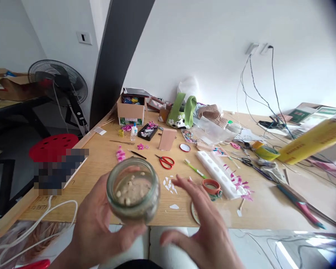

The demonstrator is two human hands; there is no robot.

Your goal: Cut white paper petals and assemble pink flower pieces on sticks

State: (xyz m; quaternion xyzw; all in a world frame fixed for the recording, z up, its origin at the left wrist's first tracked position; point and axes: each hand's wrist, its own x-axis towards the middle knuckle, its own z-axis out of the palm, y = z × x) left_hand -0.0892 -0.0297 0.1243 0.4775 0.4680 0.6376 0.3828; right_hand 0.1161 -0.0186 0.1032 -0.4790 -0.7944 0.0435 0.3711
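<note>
My left hand (98, 220) is wrapped round a glass jar (133, 194) without a lid, raised above the table's front edge and tilted so its mouth faces me. Sandy material with pale bits shows inside the jar. To the jar's right, my right hand (203, 224) hangs apart from it, fingers spread and holding nothing. Beyond that hand lie small white petal-shaped pieces (170, 185) and a single larger white piece (174, 206). An orange tape roll (211, 185) sits just past its fingers. A ring-shaped object (194, 212) is partly hidden behind it.
Red-handled pliers (165, 161), a green toothbrush (195, 168) and a white tray with round hollows (218, 175) lie on the wooden table. A cardboard box (130, 113) and a green bag (182, 112) stand at the back. A yellow roll (313, 142) juts in from the right.
</note>
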